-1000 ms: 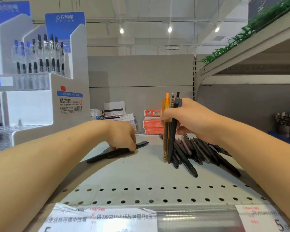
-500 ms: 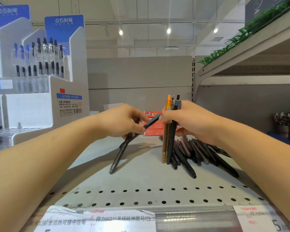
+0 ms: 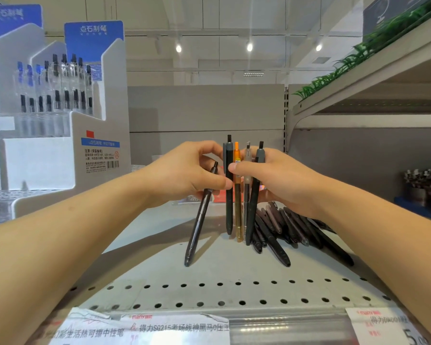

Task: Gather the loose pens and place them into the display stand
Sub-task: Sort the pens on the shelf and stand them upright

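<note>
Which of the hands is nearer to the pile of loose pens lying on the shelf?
Right. The right hand is directly above the pile of loose pens, holding upright pens; the left hand is further to the left, holding a black pen.

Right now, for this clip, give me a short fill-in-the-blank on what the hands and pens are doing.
1. The right hand holds an upright bundle that includes one ____-coloured pen among dark ones.
2. The left hand holds a tilted black pen whose lower tip points toward the ____.
3. The pile of loose dark pens lies under the ____ forearm.
4. The display stand stands on the ____ side of the view.

Missing words: orange; shelf; right; left
</note>
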`<control>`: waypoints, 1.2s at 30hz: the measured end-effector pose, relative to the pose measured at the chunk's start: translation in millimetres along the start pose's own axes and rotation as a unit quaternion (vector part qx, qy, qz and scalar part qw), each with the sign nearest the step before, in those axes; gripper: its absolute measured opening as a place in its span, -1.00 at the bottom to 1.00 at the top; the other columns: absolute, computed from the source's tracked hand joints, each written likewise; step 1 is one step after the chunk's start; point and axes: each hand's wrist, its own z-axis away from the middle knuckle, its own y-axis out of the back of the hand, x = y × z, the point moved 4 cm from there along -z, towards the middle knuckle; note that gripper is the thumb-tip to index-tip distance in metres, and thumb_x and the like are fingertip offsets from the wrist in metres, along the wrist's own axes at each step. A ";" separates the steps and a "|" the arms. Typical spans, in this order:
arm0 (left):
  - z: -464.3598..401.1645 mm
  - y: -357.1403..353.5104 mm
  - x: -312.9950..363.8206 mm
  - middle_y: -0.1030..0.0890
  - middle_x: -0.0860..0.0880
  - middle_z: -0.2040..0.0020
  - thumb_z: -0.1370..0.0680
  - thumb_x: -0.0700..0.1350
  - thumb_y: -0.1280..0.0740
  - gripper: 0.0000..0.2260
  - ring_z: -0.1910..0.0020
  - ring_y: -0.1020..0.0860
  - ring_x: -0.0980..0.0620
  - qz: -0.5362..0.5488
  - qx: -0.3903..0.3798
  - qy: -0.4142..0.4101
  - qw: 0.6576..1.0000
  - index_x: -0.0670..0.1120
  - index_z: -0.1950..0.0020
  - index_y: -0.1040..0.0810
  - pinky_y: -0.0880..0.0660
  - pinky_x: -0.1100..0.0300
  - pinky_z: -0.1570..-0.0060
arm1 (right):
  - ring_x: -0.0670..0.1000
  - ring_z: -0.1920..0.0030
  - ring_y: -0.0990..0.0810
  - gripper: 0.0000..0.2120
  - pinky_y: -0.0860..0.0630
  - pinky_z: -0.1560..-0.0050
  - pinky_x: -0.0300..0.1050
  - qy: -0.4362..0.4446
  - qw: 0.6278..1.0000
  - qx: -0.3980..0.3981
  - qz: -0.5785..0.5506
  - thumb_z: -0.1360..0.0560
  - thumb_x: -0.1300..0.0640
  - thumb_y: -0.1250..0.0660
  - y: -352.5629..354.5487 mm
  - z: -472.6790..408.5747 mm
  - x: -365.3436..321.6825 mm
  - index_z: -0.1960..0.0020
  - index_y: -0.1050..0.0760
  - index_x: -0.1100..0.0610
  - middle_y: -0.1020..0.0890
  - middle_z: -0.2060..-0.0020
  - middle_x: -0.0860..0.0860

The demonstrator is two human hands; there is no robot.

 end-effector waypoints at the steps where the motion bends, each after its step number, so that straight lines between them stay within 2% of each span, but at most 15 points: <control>1: -0.2 -0.3 0.6 -0.70 -0.01 0.19 -0.49 -0.15 -0.49 -0.69 0.23 -0.69 0.07 -0.008 0.002 0.000 1.000 0.06 -0.18 -0.53 -0.53 0.37 0.31 | 0.08 -0.03 -0.72 -0.80 -0.66 -0.10 0.08 0.001 1.000 -0.002 0.002 -0.60 0.01 -0.36 0.1 -0.2 0.4 -0.17 -0.61 0.06 -0.71 -0.07 0.13; 6: 0.7 1.7 8.3 -0.71 0.05 0.16 -0.47 -0.14 -0.51 -0.65 0.23 -0.70 0.10 -0.029 0.050 -0.042 0.997 0.20 -0.12 -0.50 -0.53 0.40 0.32 | 0.07 -0.10 -0.70 -0.84 -0.63 -0.17 0.17 -0.015 1.000 -0.008 -0.011 -0.60 -0.04 -0.36 -0.9 -1.9 5.0 -0.09 -0.62 0.00 -0.72 -0.04 0.05; 9: 2.5 4.3 13.6 -0.70 0.13 0.14 -0.45 -0.11 -0.53 -0.63 0.19 -0.69 0.13 -0.060 0.108 -0.093 0.988 0.26 -0.09 -0.50 -0.58 0.36 0.25 | 0.05 -0.19 -0.65 -0.77 -0.55 -0.26 0.17 -0.023 0.999 -0.021 -0.038 -0.62 -0.10 -0.30 -2.3 -3.3 6.2 -0.20 -0.62 -0.06 -0.72 -0.12 -0.02; 11: 3.5 6.4 15.8 -0.69 0.14 0.16 -0.45 -0.08 -0.53 -0.66 0.18 -0.68 0.15 -0.093 0.160 -0.128 0.974 0.22 -0.11 -0.54 -0.60 0.33 0.11 | 0.04 -0.17 -0.66 -0.75 -0.56 -0.25 0.17 -0.031 0.995 -0.039 -0.084 -0.60 -0.15 -0.30 -6.0 -3.5 5.1 -0.20 -0.62 -0.11 -0.72 -0.11 -0.03; 14: 5.1 7.1 20.0 -0.67 0.18 0.16 -0.46 -0.01 -0.50 -0.71 0.16 -0.65 0.22 -0.145 0.227 -0.154 0.950 0.11 -0.17 -0.59 -0.58 0.36 0.06 | 0.15 -0.15 -0.69 -0.68 -0.60 -0.21 0.24 -0.041 0.986 -0.090 -0.132 -0.52 -0.21 -0.39 -12.0 -1.1 5.2 -0.18 -0.60 -0.07 -0.71 -0.11 0.06; 17: 7.0 6.4 23.9 -0.63 0.24 0.17 -0.49 0.01 -0.48 -0.76 0.13 -0.61 0.25 -0.176 0.284 -0.175 0.926 0.06 -0.14 -0.63 -0.52 0.44 0.06 | 0.09 -0.08 -0.72 -0.72 -0.65 -0.14 0.15 -0.024 0.987 -0.134 -0.084 -0.55 -0.05 -0.42 -18.8 4.6 4.5 -0.18 -0.58 0.06 -0.72 0.01 0.05; 20: 7.6 0.4 29.5 -0.59 0.26 0.18 -0.55 0.02 -0.41 -0.83 0.14 -0.59 0.30 -0.206 0.311 -0.196 0.907 0.01 -0.10 -0.66 -0.46 0.51 0.08 | 0.07 -0.03 -0.75 -0.72 -0.69 -0.05 0.01 -0.029 0.988 -0.122 -0.091 -0.57 0.11 -0.43 -25.4 5.2 4.8 -0.22 -0.54 0.22 -0.72 -0.06 0.14; 22: 5.5 -5.0 31.2 -0.59 0.26 0.19 -0.59 0.04 -0.35 -0.83 0.13 -0.58 0.33 -0.205 0.293 -0.194 0.914 0.02 -0.08 -0.67 -0.49 0.46 0.04 | 0.06 0.00 -0.76 -0.79 -0.69 -0.01 -0.04 -0.032 0.987 -0.107 -0.113 -0.59 0.19 -0.40 -31.2 4.6 4.8 -0.17 -0.54 0.26 -0.74 0.05 0.13; 24: 3.4 -5.8 29.0 -0.66 0.19 0.18 -0.63 0.07 -0.28 -0.78 0.07 -0.62 0.23 -0.144 0.269 -0.169 0.937 0.02 -0.03 -0.67 -0.56 0.26 -0.01 | 0.08 0.04 -0.76 -0.96 -0.68 -0.02 0.01 -0.036 0.985 -0.100 -0.138 -0.62 0.22 -0.32 -34.8 4.4 4.1 -0.06 -0.53 0.18 -0.66 0.17 0.09; 26: 0.5 -1.2 23.4 -0.69 0.08 0.10 -0.63 0.09 -0.20 -0.71 0.01 -0.64 0.08 -0.048 0.257 -0.127 0.957 -0.02 -0.05 -0.65 -0.58 -0.03 -0.08 | 0.10 0.11 -0.73 -0.92 -0.66 -0.01 0.07 -0.041 0.981 -0.090 -0.167 -0.65 0.23 -0.26 -34.8 3.5 1.1 0.01 -0.49 0.15 -0.56 0.18 0.10; 28: -3.4 5.4 13.7 -0.69 0.03 0.04 -0.65 0.05 -0.17 -0.74 0.01 -0.65 0.03 0.029 0.259 -0.075 0.962 0.00 -0.08 -0.62 -0.59 -0.09 -0.10 | 0.09 0.18 -0.66 -0.90 -0.63 -0.04 0.11 -0.033 0.975 -0.071 -0.208 -0.65 0.24 -0.23 -30.4 2.3 -3.2 0.03 -0.47 0.16 -0.54 0.19 0.13; 30: -7.4 6.5 0.7 -0.69 -0.02 0.02 -0.65 -0.03 -0.17 -0.79 0.01 -0.65 -0.04 0.075 0.238 -0.003 0.968 0.01 -0.06 -0.61 -0.59 -0.05 -0.09 | 0.05 0.25 -0.63 -0.91 -0.64 0.03 0.08 -0.020 0.971 -0.025 -0.235 -0.65 0.25 -0.24 -18.9 1.3 -7.9 0.02 -0.49 0.16 -0.60 0.23 0.09; 32: -12.1 -3.4 -13.8 -0.68 -0.05 0.05 -0.63 -0.11 -0.21 -0.83 0.06 -0.64 -0.06 0.040 0.158 0.065 0.984 -0.01 -0.03 -0.61 -0.59 0.00 -0.04 | 0.01 0.31 -0.61 -0.91 -0.61 0.13 -0.01 -0.006 0.968 0.040 -0.250 -0.64 0.24 -0.25 -3.3 -0.3 -10.8 0.02 -0.50 0.14 -0.63 0.30 0.03; 34: -14.9 -21.8 -24.8 -0.66 0.01 0.10 -0.61 -0.13 -0.26 -0.86 0.14 -0.61 0.07 -0.057 0.055 0.087 0.993 0.01 -0.01 -0.62 -0.58 0.12 0.03 | -0.02 0.38 -0.56 -0.92 -0.56 0.19 -0.07 -0.001 0.957 0.106 -0.271 -0.63 0.23 -0.27 13.3 -0.9 -10.6 0.03 -0.50 0.13 -0.60 0.38 0.00; 36: -14.8 -44.6 -24.4 -0.63 0.17 0.14 -0.61 -0.03 -0.31 -0.89 0.24 -0.56 0.28 -0.123 -0.025 0.052 0.991 0.09 -0.07 -0.61 -0.51 0.39 0.19 | -0.02 0.41 -0.52 -0.93 -0.53 0.24 -0.09 0.000 0.947 0.153 -0.281 -0.61 0.25 -0.27 24.6 -0.2 -9.1 0.04 -0.48 0.14 -0.54 0.42 -0.01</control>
